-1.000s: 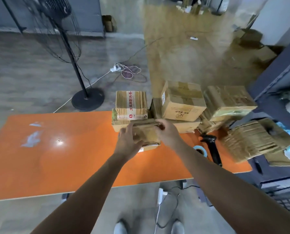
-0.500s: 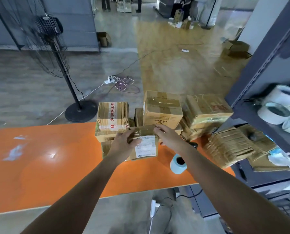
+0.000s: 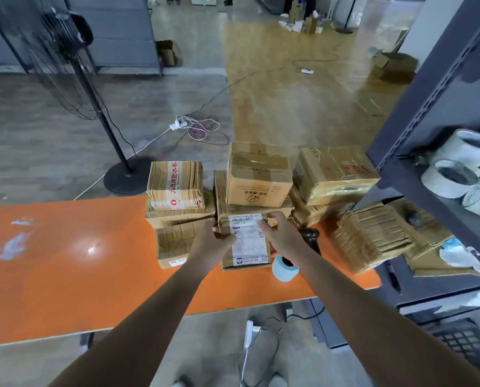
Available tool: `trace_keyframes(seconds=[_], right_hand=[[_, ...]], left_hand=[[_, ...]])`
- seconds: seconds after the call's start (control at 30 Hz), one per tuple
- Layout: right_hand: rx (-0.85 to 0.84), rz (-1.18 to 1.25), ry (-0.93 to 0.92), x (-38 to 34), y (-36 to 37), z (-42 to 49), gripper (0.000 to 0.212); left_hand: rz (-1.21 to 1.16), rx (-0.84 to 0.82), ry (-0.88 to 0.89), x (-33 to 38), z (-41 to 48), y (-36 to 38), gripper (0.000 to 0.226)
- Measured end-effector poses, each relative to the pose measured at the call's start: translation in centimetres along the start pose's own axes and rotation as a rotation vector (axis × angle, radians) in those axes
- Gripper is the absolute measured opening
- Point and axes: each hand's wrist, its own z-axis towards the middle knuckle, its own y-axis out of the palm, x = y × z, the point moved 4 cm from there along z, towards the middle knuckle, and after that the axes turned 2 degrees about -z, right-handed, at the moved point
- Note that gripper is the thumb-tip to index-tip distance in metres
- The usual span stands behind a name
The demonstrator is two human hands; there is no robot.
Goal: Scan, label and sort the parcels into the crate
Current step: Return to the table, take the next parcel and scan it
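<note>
labeled parcel [image 3: 247, 241] btwn hands, left hand [image 3: 216, 237] gripping edge, right hand [image 3: 282, 236] on top

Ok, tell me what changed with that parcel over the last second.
The left hand and right hand turned the parcel over: its white label, hidden before, now faces up. They still grip it. The stacked boxes, blue label roll and scanner stayed put.

Glossy orange table [image 3: 65, 275]; taped brown cardboard parcels [image 3: 258, 174].
</note>
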Motion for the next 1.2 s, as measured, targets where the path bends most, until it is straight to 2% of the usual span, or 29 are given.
trace_keyframes(seconds=[0.17,0.23,0.33,0.47,0.57,0.67,0.73,0.83,0.9,1.0,1.2], right_hand=[[0.094,-0.147,0.013,2.5,1.2,1.0,0.027],[0.079,-0.214,0.024,3.6,2.2,1.7,0.032],[-0.004,-0.273,0.067,4.8,3.1,2.2,0.04],[-0.073,-0.325,0.107,5.6,3.1,2.2,0.052],[-0.04,-0.297,0.096,6.0,2.1,2.2,0.052],[0.049,-0.297,0.034,6.3,0.0,2.2,0.044],[0.135,-0.367,0.027,7.3,-1.8,2.3,0.04],[0.266,-0.41,0.114,9.5,-4.7,2.3,0.039],[0.295,-0.448,0.191,11.1,-5.9,2.2,0.042],[0.255,-0.448,0.261,13.4,-6.5,2.4,0.045],[0.11,-0.26,0.385,16.3,-6.0,3.9,0.051]], left_hand=[[0.058,-0.073,-0.078,-3.0,0.3,2.9,0.068],[0.103,-0.095,-0.095,-3.9,0.3,4.0,0.086],[0.133,-0.11,-0.089,-4.8,0.4,5.4,0.097],[0.169,-0.081,-0.097,-5.2,0.9,6.9,0.089],[0.285,-0.039,-0.088,-4.3,1.0,7.5,0.095],[0.44,0.035,-0.056,-3.0,1.1,8.0,0.108],[0.536,0.055,0.022,-2.0,1.6,8.8,0.107],[0.626,0.042,0.109,-0.2,2.1,10.8,0.104],[0.639,0.022,0.119,0.5,2.4,12.4,0.103],[0.624,0.004,0.093,1.0,2.7,14.1,0.104],[0.663,0.028,0.035,1.0,2.1,15.5,0.105]])
